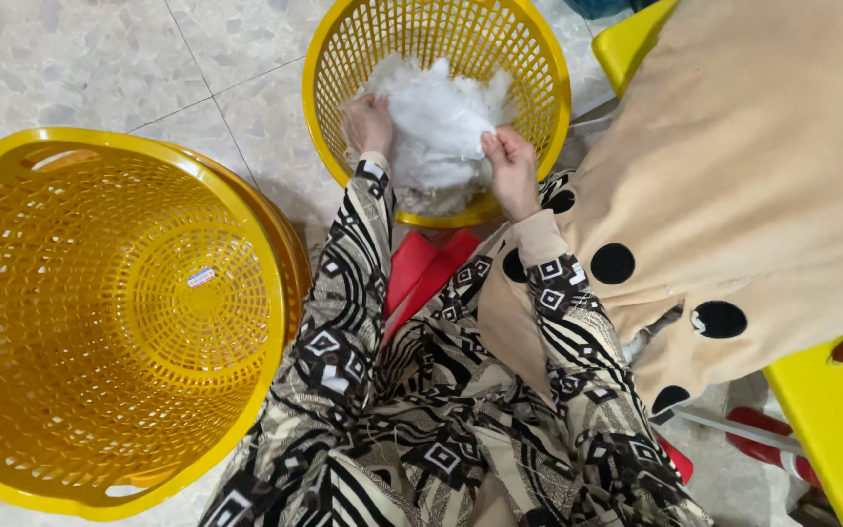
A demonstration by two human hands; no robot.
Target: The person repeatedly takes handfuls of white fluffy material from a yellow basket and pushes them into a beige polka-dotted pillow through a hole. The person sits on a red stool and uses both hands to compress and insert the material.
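While reaching into the yellow laundry basket [539, 59] at twelve o'clock, both left hand [370, 124] and right hand [512, 171] grasping white stuffing [438, 122]; bottom fluff lying half hidden.

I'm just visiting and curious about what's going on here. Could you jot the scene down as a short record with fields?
left hand: on the white stuffing, fingers closed on it
right hand: gripping the stuffing's near edge
stuffing holder: round yellow basket on the tiled floor
other basket: larger yellow basket, tilted toward the camera, nothing in it but a small sticker
over the lap: beige fabric with black dots
clothing: black-and-cream patterned sleeves
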